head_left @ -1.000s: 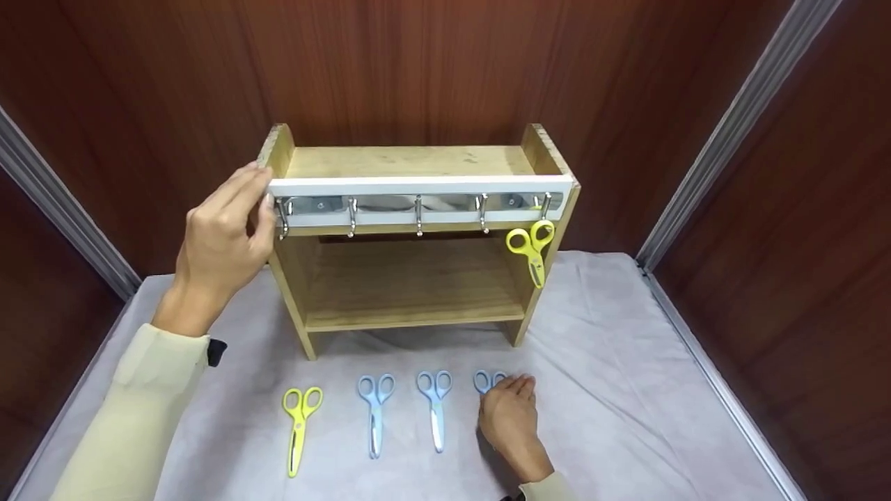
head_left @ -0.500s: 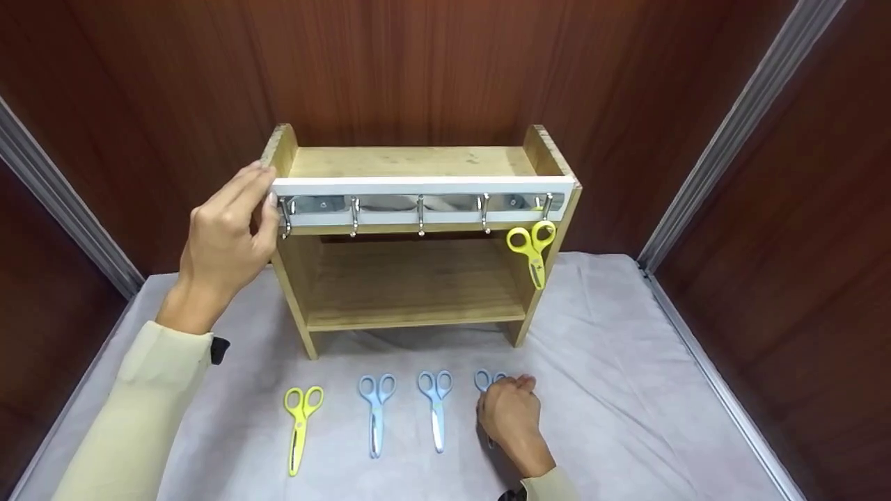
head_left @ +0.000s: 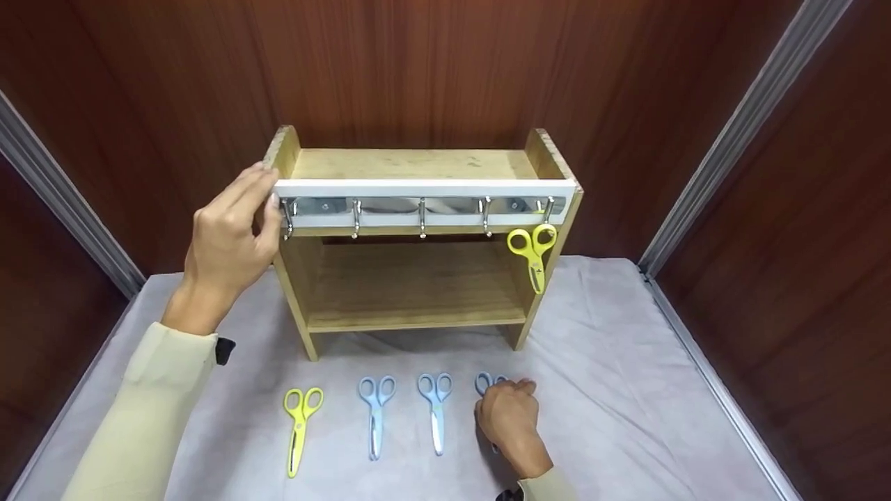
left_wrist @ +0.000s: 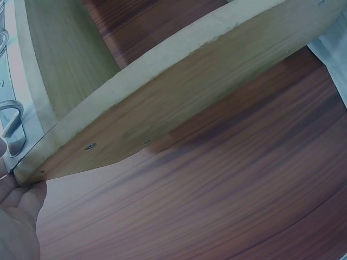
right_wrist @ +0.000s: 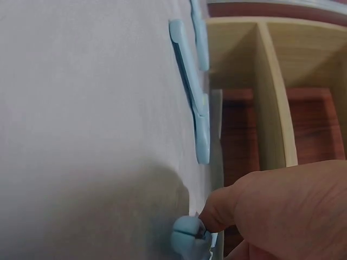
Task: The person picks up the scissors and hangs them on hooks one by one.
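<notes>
In the head view my left hand [head_left: 233, 226] grips the front left corner of a small wooden shelf [head_left: 418, 325], its thumb at the end of the white hook rail [head_left: 424, 187]. The left wrist view shows fingertips [left_wrist: 30, 199] against the shelf's side panel [left_wrist: 135, 108]. My right hand [head_left: 510, 419] is low over the cloth and pinches light blue scissors [right_wrist: 187, 238], covering most of them. Only their handle loops and a bit of the tip show in the head view. Yellow scissors [head_left: 535, 268] hang from the rail's rightmost hook.
Left of my right hand, two more light blue scissors [head_left: 437, 410] [head_left: 376, 417] and yellow scissors [head_left: 296, 428] lie in a row on the grey cloth [head_left: 612, 390], handles toward the shelf. The other rail hooks [head_left: 422, 219] are bare. Dark wood panels [head_left: 418, 69] stand behind and at both sides.
My right hand stays at the same scissors and shifts only slightly. The left hand keeps its grip on the shelf corner. The whole view drifts a little.
</notes>
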Demonstrator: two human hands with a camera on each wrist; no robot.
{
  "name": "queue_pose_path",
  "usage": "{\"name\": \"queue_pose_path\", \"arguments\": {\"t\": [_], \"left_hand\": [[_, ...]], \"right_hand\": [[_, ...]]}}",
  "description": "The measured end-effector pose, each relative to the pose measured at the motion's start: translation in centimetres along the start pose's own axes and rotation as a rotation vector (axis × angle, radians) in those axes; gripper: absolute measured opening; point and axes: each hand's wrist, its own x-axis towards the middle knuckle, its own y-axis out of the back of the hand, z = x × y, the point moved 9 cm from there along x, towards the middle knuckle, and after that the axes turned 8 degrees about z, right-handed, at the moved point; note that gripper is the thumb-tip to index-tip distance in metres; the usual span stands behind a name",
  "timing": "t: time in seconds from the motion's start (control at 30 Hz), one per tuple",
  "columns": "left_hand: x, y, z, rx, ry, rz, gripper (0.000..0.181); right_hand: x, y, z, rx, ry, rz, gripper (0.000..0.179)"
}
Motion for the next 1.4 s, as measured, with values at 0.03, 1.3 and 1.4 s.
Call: {"name": "queue_pose_path", "arguments": {"t": [0.03,1.3,1.4], "left_hand": [[0.0,0.0,0.0,0.000,0.000,0.001,0.030],[0.0,-0.1,0.0,-0.011,-0.001,0.028,0.030],[0.0,0.0,0.0,-0.009,0.000,0.029,0.030]], "right_hand": [[0.0,0.0,0.0,-0.007,0.000,0.000,0.048],[5.6,2.2,0.9,1.540,-0.082,-0.560,0.035],[6.1,3.0,0.7,1.569,-0.068,-0.536,0.036]]}}
